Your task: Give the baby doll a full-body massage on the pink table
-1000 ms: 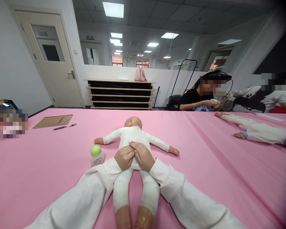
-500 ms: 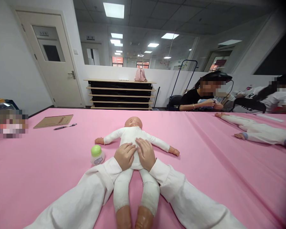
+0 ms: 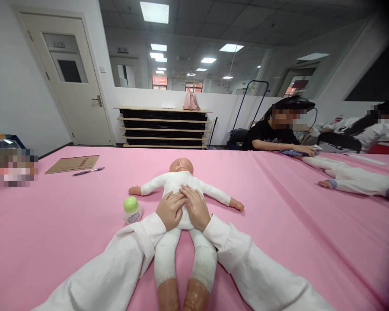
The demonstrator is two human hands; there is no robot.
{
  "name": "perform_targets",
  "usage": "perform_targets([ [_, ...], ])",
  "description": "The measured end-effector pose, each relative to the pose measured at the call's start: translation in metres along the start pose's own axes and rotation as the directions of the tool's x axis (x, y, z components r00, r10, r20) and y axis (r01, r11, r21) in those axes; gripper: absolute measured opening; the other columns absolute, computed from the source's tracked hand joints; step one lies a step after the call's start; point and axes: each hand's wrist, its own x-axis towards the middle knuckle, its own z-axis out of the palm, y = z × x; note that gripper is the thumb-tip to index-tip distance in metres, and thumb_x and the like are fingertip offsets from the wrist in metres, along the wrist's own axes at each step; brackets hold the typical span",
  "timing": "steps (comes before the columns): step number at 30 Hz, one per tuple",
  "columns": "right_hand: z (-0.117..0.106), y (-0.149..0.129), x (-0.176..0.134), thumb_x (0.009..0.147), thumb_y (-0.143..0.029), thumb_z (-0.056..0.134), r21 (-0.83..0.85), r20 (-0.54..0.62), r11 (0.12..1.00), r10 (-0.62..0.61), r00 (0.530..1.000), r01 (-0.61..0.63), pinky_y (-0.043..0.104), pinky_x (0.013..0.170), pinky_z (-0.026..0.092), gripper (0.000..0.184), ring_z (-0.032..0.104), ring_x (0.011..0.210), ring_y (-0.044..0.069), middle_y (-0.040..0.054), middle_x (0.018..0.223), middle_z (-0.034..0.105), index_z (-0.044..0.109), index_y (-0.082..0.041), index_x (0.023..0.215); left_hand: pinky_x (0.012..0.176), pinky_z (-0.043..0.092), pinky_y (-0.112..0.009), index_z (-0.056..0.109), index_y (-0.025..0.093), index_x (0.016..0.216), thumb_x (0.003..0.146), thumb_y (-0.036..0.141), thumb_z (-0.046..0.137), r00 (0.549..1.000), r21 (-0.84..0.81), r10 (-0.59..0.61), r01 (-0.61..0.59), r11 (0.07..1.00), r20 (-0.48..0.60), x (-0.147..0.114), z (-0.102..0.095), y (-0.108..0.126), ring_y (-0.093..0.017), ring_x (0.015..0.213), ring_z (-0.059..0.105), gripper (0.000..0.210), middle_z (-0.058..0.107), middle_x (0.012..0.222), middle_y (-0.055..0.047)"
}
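On the smooth pink tablecloth [image 3: 278, 224] I see my left hand [image 3: 170, 210] and right hand [image 3: 196, 208] lying flat, side by side on the soft white cloth belly of the baby doll [image 3: 181, 185]; a green-capped jar [image 3: 131, 210] sits just beside it, label unreadable.

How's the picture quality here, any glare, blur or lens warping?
Head view: even ceiling-panel light, no harsh glare; wide lens bows the room's edges, dark vignette at right. The white-clothed baby doll, both hands and green-capped small bottle are sharp; patches are pixelated.
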Motion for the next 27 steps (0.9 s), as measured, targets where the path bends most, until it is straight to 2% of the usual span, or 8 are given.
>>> perform_targets([
  [4, 0.004, 0.004, -0.002, 0.092, -0.037, 0.021, 0.01, -0.184, 0.988, 0.153, 0.971, -0.154, 0.045, 0.098, 0.035, 0.045, 0.044, 0.12, 0.021, 0.0081, 0.124, 0.053, 0.054, -0.017, 0.115, 0.09, 0.041, -0.046, 0.058, 0.017, 0.106, 0.073, 0.009, 0.041, 0.984, 0.088, -0.074, 0.088, 0.992, -0.161, -0.005, 0.002, -0.004, -0.024, 0.112, 0.049, 0.038, 0.059, 0.114, -0.008],
  [8, 0.004, 0.006, -0.004, 0.092, -0.032, 0.023, 0.078, -0.273, 0.988, 0.147, 0.951, -0.13, 0.04, 0.091, 0.041, 0.042, 0.054, 0.107, 0.02, 0.0071, 0.107, 0.063, 0.063, -0.018, 0.097, 0.077, 0.048, -0.037, 0.062, 0.016, 0.089, 0.074, 0.007, 0.043, 0.958, 0.072, 0.108, -0.092, 0.993, -0.264, -0.005, 0.001, -0.003, -0.021, 0.09, 0.059, 0.026, 0.067, 0.09, -0.006],
  [11, 0.0, 0.005, -0.005, 0.092, -0.031, 0.025, 0.083, -0.204, 0.997, 0.022, 0.979, -0.005, 0.039, 0.094, 0.039, 0.04, 0.051, 0.111, 0.019, 0.0065, 0.111, 0.062, 0.063, -0.019, 0.1, 0.075, 0.049, -0.032, 0.061, 0.015, 0.088, 0.077, 0.006, 0.042, 0.931, 0.008, 0.276, -0.283, 0.959, -0.237, -0.002, 0.0, -0.001, -0.018, 0.085, 0.06, 0.024, 0.067, 0.085, -0.006],
  [14, -0.005, 0.003, -0.004, 0.092, -0.033, 0.024, 0.074, -0.015, 0.985, -0.155, 0.988, 0.156, 0.042, 0.1, 0.032, 0.041, 0.041, 0.122, 0.019, 0.0063, 0.123, 0.054, 0.056, -0.019, 0.113, 0.072, 0.05, -0.031, 0.062, 0.014, 0.083, 0.078, 0.008, 0.038, 0.927, -0.051, 0.341, -0.352, 0.935, -0.153, 0.0, 0.0, -0.001, -0.018, 0.078, 0.06, 0.025, 0.065, 0.078, -0.007],
  [19, -0.006, 0.002, 0.0, 0.093, -0.036, 0.024, 0.062, 0.145, 0.985, -0.166, 0.975, 0.159, 0.046, 0.105, 0.023, 0.042, 0.032, 0.129, 0.019, 0.0054, 0.133, 0.045, 0.045, -0.021, 0.126, 0.085, 0.045, -0.038, 0.062, 0.015, 0.085, 0.077, 0.013, 0.038, 0.969, -0.123, 0.247, -0.244, 0.962, 0.009, 0.001, -0.001, -0.001, -0.02, 0.087, 0.057, 0.026, 0.064, 0.086, -0.008],
  [22, -0.002, 0.002, 0.001, 0.093, -0.035, 0.024, 0.005, 0.073, 1.0, -0.013, 0.997, 0.012, 0.049, 0.105, 0.022, 0.042, 0.031, 0.129, 0.02, 0.0047, 0.135, 0.042, 0.044, -0.021, 0.126, 0.094, 0.038, -0.043, 0.059, 0.016, 0.099, 0.078, 0.017, 0.041, 0.993, -0.07, 0.115, -0.113, 0.991, 0.03, 0.001, -0.003, 0.0, -0.022, 0.103, 0.053, 0.028, 0.062, 0.104, -0.008],
  [25, 0.003, 0.004, -0.001, 0.092, -0.034, 0.026, -0.02, -0.067, 0.993, 0.112, 0.991, -0.113, 0.047, 0.102, 0.029, 0.042, 0.037, 0.125, 0.021, 0.0064, 0.131, 0.046, 0.048, -0.018, 0.123, 0.094, 0.037, -0.044, 0.056, 0.016, 0.106, 0.081, 0.017, 0.041, 0.997, 0.01, 0.026, -0.025, 1.0, -0.07, -0.001, -0.004, 0.0, -0.023, 0.11, 0.05, 0.029, 0.059, 0.113, -0.008],
  [27, 0.005, 0.005, -0.003, 0.091, -0.032, 0.026, -0.004, -0.185, 0.988, 0.148, 0.972, -0.151, 0.043, 0.098, 0.034, 0.04, 0.045, 0.118, 0.021, 0.0077, 0.123, 0.054, 0.055, -0.017, 0.114, 0.087, 0.042, -0.041, 0.059, 0.016, 0.098, 0.081, 0.015, 0.043, 0.988, 0.034, 0.039, -0.034, 0.999, -0.151, -0.003, -0.004, -0.001, -0.023, 0.105, 0.054, 0.023, 0.063, 0.105, -0.007],
])
